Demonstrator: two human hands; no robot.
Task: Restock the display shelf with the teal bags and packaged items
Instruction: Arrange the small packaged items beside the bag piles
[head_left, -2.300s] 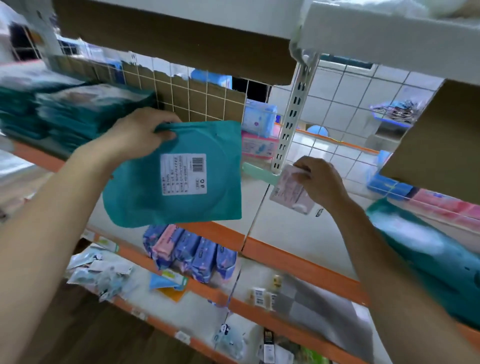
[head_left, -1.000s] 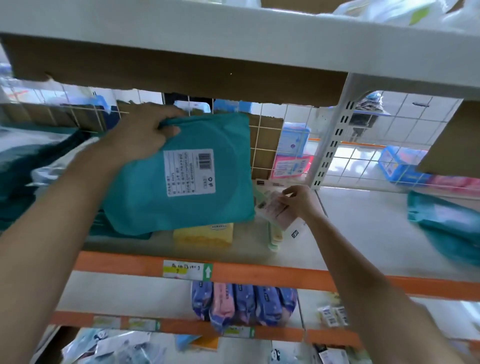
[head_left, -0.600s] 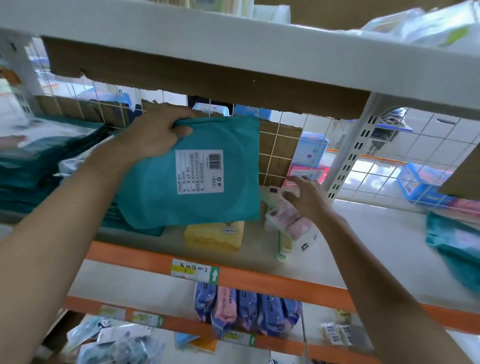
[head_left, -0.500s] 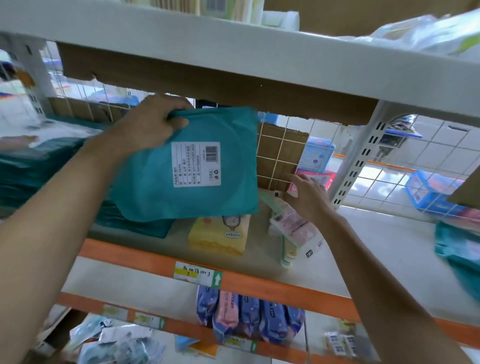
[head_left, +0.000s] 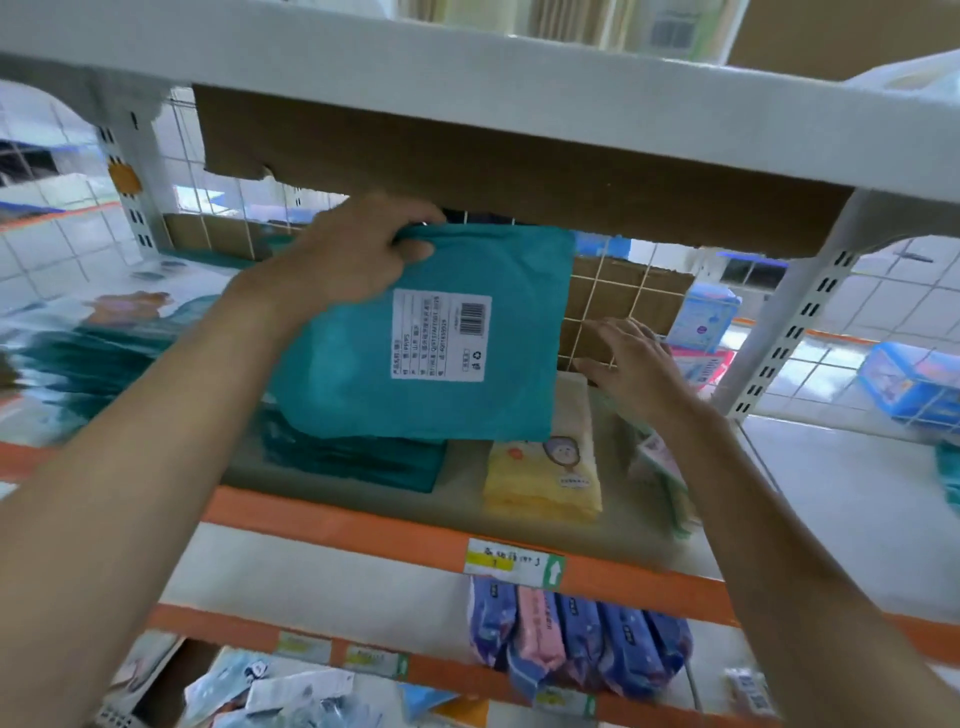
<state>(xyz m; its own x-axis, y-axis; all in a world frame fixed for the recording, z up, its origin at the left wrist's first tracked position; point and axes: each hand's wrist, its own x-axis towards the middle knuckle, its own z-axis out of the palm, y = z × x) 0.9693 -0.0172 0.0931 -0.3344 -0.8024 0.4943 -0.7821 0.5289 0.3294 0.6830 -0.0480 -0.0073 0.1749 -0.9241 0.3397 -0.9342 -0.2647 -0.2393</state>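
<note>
My left hand (head_left: 353, 254) grips the top edge of a teal bag (head_left: 363, 374) with a white barcode label, held upright in front of the shelf (head_left: 332, 525). Below it a stack of teal bags (head_left: 358, 460) lies on the shelf board. My right hand (head_left: 631, 364) hovers with fingers spread over the shelf's right part, holding nothing. A pink and green packaged item (head_left: 662, 467) lies beside my right forearm. A yellow pack (head_left: 545, 475) sits between the stack and that item.
More teal bags (head_left: 88, 358) pile up at the left. A cardboard flap (head_left: 493, 171) hangs from the upper shelf close above the held bag. A wire grid (head_left: 613, 306) backs the shelf. Purple and pink packs (head_left: 571, 644) stand on the lower shelf. A white upright post (head_left: 784, 322) stands at the right.
My right hand has let go of the pink packaged item, which now lies on the shelf, and has lifted with fingers spread. My left hand still holds the teal bag at the same height.
</note>
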